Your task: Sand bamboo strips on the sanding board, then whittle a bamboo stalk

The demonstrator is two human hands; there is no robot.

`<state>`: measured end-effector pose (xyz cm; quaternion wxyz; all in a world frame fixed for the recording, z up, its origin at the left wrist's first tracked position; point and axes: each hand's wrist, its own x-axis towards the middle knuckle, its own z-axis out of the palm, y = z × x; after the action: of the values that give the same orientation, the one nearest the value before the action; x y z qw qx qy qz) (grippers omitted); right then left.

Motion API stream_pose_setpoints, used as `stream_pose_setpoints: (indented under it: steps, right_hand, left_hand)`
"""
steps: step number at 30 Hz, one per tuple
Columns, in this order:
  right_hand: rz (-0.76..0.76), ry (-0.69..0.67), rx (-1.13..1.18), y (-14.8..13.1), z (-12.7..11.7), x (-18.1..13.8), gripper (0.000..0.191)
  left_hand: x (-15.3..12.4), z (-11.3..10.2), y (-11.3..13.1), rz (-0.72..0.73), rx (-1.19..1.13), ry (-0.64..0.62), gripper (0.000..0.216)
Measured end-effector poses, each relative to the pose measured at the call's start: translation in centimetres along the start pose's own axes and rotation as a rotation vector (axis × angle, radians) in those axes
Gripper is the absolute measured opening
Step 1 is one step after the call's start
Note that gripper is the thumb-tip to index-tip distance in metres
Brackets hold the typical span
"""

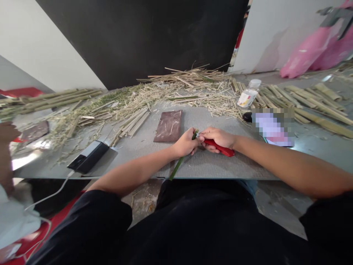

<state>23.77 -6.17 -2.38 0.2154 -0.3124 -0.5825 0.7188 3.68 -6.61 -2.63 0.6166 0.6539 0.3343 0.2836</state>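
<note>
My left hand is closed around a thin green bamboo strip that slants down toward the table's near edge. My right hand grips a red-handled knife, its tip meeting the strip's upper end between both hands. Both hands rest over the grey table near its front middle.
A brown flat block lies just beyond my hands. Bamboo shavings and strips cover the table's far side, with split canes at right. A small plastic bottle, a black power bank with cable, and another person's hand at far left.
</note>
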Motion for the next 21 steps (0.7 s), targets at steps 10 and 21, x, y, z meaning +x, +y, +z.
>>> stream_pose_setpoints:
  steps: [10, 21]
  right_hand:
    - [-0.133, 0.24, -0.004, 0.8, 1.2, 0.7, 0.033]
    - [-0.043, -0.001, -0.003, 0.1, 0.0, 0.3, 0.035]
  left_hand:
    - [0.5, 0.5, 0.1, -0.047, 0.09, 0.135, 0.03]
    - [0.2, 0.0, -0.1, 0.006, 0.011, 0.011, 0.049]
